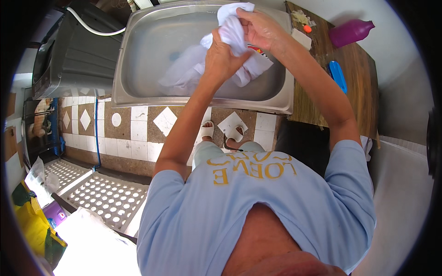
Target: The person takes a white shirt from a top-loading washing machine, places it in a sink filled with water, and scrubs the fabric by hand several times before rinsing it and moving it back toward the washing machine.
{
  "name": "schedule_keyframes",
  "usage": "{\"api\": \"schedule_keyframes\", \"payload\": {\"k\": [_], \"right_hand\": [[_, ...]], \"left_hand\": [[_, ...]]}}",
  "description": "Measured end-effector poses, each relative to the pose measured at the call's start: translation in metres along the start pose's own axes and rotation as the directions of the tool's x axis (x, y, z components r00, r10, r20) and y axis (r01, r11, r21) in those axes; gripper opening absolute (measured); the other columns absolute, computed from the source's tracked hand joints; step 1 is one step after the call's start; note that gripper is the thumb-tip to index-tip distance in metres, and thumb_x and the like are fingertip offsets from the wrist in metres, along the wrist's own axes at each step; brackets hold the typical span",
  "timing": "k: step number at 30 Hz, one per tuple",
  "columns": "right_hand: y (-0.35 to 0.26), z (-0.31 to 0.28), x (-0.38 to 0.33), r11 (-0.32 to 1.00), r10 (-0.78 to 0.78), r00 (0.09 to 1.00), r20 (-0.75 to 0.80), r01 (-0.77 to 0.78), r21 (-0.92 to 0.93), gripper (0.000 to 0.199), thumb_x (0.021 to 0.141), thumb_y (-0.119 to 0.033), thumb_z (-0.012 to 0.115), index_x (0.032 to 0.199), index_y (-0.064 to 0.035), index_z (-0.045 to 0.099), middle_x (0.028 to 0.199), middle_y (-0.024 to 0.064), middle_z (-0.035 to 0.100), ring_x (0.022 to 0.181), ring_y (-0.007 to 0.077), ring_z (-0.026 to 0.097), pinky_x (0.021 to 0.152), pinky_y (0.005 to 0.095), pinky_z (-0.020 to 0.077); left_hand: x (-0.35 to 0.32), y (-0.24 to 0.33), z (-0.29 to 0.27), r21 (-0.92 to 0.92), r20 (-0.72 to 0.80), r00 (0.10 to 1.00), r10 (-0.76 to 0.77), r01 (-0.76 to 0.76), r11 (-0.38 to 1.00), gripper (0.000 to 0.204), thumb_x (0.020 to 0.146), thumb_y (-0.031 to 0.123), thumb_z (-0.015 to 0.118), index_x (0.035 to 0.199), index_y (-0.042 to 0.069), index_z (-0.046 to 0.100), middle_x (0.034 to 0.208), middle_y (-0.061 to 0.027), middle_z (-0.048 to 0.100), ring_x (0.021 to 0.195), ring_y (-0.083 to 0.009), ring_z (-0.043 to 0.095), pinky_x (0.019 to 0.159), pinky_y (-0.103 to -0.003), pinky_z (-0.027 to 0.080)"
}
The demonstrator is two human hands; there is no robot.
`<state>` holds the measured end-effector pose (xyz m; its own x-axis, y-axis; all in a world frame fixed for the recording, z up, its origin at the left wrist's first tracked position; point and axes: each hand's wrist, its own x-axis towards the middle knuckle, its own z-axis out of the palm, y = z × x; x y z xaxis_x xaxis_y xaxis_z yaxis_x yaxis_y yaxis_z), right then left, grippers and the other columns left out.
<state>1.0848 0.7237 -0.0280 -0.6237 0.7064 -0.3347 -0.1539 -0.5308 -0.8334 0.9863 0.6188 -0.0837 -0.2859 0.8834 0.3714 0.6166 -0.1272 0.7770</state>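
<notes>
A wet white garment (231, 36) with a small colourful print is bunched between my hands above the steel sink (120, 85). My left hand (223, 58) is closed around its middle, thumb pointing to the right. Higher up and to the right, my right hand (261, 30) pinches the garment near its top end. The lower part trails into cloudy water, where pale fabric spreads toward the left. Some of my fingers are hidden by the folds.
On the wooden counter (317, 99) at right lie a purple bottle (351, 33), a long blue object (338, 76) and a small orange cap (307, 28). A dark grey appliance (85, 55) with a white hose stands left. Perforated grey racks (106, 198) are at lower left.
</notes>
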Motion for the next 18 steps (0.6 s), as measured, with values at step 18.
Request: {"api": "schedule_keyframes", "payload": {"k": [18], "right_hand": [[-0.174,-0.020,-0.069,0.798,-0.594,0.802,-0.068,0.576,-0.176,0.035,0.091,-0.037,0.055,0.093,-0.0029,0.058,0.084,0.0099,0.063,0.078,0.0221,0.062,0.076,0.0355,0.0519]], "left_hand": [[0.090,0.087,-0.216,-0.731,0.066,0.992,-0.107,0.121,0.671,0.033,0.096,0.025,0.043,0.117,0.000,0.051,0.103,-0.0105,0.063,0.092,-0.0205,0.062,0.081,-0.037,0.053]]}}
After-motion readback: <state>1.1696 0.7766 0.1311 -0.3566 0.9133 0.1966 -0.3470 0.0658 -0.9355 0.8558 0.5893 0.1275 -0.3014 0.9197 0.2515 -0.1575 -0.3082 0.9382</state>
